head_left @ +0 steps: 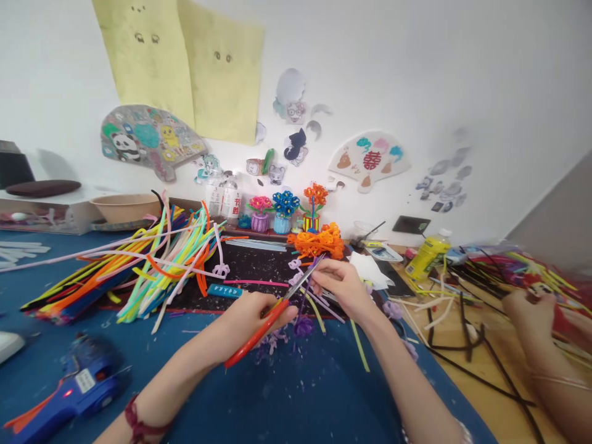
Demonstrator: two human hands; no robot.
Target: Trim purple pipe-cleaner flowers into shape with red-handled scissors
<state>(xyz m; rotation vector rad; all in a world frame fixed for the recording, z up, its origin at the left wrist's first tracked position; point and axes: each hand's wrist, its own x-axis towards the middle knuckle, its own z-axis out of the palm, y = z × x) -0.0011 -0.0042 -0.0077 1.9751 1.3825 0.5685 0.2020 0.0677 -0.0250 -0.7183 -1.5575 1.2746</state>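
My left hand [250, 317] is closed on a pair of scissors [259, 336] with orange handles; the blades point up and right toward my other hand. My right hand [340, 285] pinches a thin purple pipe cleaner [305, 299] beside the blade tips. A dark purple curled pipe-cleaner piece [303, 325] is at the lower end of that strip. Below the scissors lie light purple looped pieces [272, 340], partly hidden by the handles. Just beyond my hands sits a heap of orange pipe-cleaner loops [319, 240].
A large bundle of coloured pipe cleaners [161, 265] lies left on the blue table cover [198, 401]. A glue gun [78, 382] with a red light is near left. Potted pipe-cleaner flowers [284, 209] stand behind. A yellow bottle [428, 254] and a co-worker's hands [531, 314] are right.
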